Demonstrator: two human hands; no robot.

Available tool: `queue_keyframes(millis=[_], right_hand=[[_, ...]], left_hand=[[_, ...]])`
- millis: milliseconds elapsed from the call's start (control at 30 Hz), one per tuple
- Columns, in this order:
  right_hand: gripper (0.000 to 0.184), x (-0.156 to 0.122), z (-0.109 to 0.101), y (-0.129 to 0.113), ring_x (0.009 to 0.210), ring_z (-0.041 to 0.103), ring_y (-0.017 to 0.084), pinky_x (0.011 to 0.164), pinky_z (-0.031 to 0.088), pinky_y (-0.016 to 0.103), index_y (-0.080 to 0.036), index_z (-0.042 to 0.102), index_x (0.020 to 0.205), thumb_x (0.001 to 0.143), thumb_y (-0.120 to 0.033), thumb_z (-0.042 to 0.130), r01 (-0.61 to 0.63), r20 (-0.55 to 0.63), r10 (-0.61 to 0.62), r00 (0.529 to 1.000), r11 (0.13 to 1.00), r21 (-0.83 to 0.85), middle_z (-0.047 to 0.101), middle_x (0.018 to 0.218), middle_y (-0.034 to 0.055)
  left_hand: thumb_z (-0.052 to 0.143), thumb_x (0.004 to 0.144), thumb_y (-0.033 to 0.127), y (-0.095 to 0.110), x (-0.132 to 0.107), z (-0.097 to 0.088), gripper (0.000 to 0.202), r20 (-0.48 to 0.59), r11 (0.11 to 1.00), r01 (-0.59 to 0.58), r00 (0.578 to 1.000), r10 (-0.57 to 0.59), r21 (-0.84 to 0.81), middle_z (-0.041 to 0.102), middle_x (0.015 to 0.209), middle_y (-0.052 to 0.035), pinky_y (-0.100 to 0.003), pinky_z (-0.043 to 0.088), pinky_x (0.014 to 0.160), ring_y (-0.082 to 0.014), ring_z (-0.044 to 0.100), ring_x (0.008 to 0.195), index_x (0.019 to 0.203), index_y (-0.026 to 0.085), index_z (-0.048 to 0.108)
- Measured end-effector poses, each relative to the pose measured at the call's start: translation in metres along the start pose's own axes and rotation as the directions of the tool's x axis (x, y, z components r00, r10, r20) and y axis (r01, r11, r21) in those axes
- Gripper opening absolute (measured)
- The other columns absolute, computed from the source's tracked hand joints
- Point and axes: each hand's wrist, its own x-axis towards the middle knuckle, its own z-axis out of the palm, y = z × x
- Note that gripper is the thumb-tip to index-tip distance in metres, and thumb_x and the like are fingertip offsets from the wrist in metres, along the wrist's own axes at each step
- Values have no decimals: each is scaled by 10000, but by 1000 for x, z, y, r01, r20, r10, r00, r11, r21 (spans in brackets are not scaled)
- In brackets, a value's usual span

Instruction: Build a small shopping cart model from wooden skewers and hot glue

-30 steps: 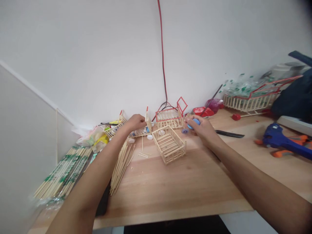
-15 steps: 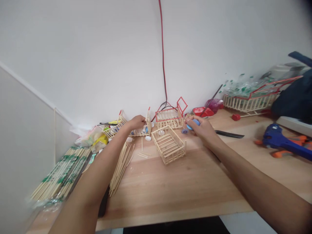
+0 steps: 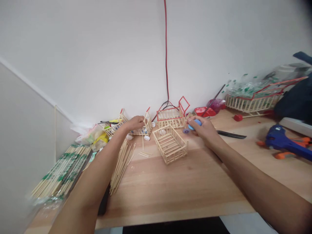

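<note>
My left hand (image 3: 135,123) is over a small wooden-stick cart (image 3: 142,130) with white wheels. Its fingers are curled down and closed, and what lies in them is hidden. Inside that cart are small blue and white pieces, partly covered by the hand. My right hand (image 3: 202,126) pinches a blue bottle cap (image 3: 194,124) above the table. Just below it lies a purplish-blue cap (image 3: 186,131). Between the hands stands a bare stick basket (image 3: 170,146), with a white cap (image 3: 162,132) at its back end.
Loose sticks (image 3: 122,165) and packed sticks (image 3: 60,172) lie left. Behind stands a red-trimmed cart (image 3: 170,118). On the right are a red paint tray (image 3: 204,112), a black strip (image 3: 231,134), a blue glue gun (image 3: 278,138) and a larger cart (image 3: 253,103) full of plastic.
The view has shifted slightly, so most things appear a little farther right. My left hand sits slightly lower over the cart. My right hand still holds the blue bottle cap.
</note>
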Motion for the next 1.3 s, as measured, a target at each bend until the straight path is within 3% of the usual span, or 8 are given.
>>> queue_keyframes(millis=[367, 633, 767, 900, 1000, 1100, 1200, 1300], right_hand=[[343, -1, -1, -2, 482, 396, 93, 416, 302, 210, -193, 577, 711, 760, -530, 607, 16, -5, -16, 1000, 1000, -17, 513, 602, -21], [346, -1, -1, -2, 550, 445, 110, 433, 348, 205, -183, 591, 738, 761, -527, 604, 16, 2, -16, 1000, 999, -33, 555, 672, 5], [354, -1, 0, -2, 533, 445, 106, 432, 352, 209, -182, 591, 736, 756, -534, 606, 9, -7, -9, 1000, 1000, -30, 557, 669, 3], [344, -1, 0, -1, 511, 430, 100, 425, 339, 210, -182, 587, 729, 764, -524, 601, 12, 1, -12, 1000, 999, -39, 532, 644, -4], [342, 0, 0, 0, 513, 423, 99, 431, 342, 213, -183, 590, 736, 769, -522, 600, 14, 2, -14, 1000, 999, -38, 530, 650, -5], [335, -1, -1, -1, 519, 415, 99, 436, 337, 214, -186, 587, 734, 771, -518, 601, 9, 4, -9, 1000, 999, -36, 523, 648, -8], [335, -2, -1, -2, 533, 431, 106, 447, 341, 219, -188, 589, 726, 765, -520, 605, 15, 1, -15, 1000, 999, -40, 530, 652, -6], [337, -2, -1, -3, 495, 407, 102, 438, 317, 225, -192, 583, 723, 773, -526, 596, 20, 8, -19, 1000, 999, -51, 506, 595, -21]], left_hand=[[481, 780, 304, 8, 6, 1, 210, 62, 997, 6, 998, -11, 81, 714, 940, -77, -270, 454, 830, -220, 618, 936, 827, 176, 640], [477, 762, 330, 1, -6, -6, 220, 22, 1000, -11, 1000, 11, 19, 619, 700, -2, -240, 427, 676, -178, 564, 758, 724, 161, 614], [456, 813, 419, -5, -11, -4, 315, -105, 990, -30, 994, 16, -139, 520, 605, 27, -226, 355, 582, -128, 478, 623, 650, 160, 531], [428, 866, 418, -11, -9, -1, 315, -185, 974, 20, 981, -63, -226, 621, 656, -1, -227, 354, 585, -121, 490, 602, 723, 162, 545], [533, 828, 341, -13, -7, 0, 213, -281, 983, 138, 945, -167, -121, 676, 712, -23, -242, 389, 634, -145, 547, 633, 927, 166, 603], [601, 742, 211, -13, -7, -1, 237, -367, 994, 98, 927, -74, 48, 684, 832, -45, -260, 411, 709, -169, 580, 730, 975, 185, 632], [612, 691, 202, -11, -6, -4, 120, -263, 995, -34, 963, 58, 93, 662, 856, -54, -266, 411, 737, -177, 569, 776, 794, 178, 667], [600, 668, 245, -13, -1, -9, 116, -57, 996, -74, 995, 76, 42, 618, 730, -21, -249, 382, 662, -157, 528, 706, 713, 168, 674]])
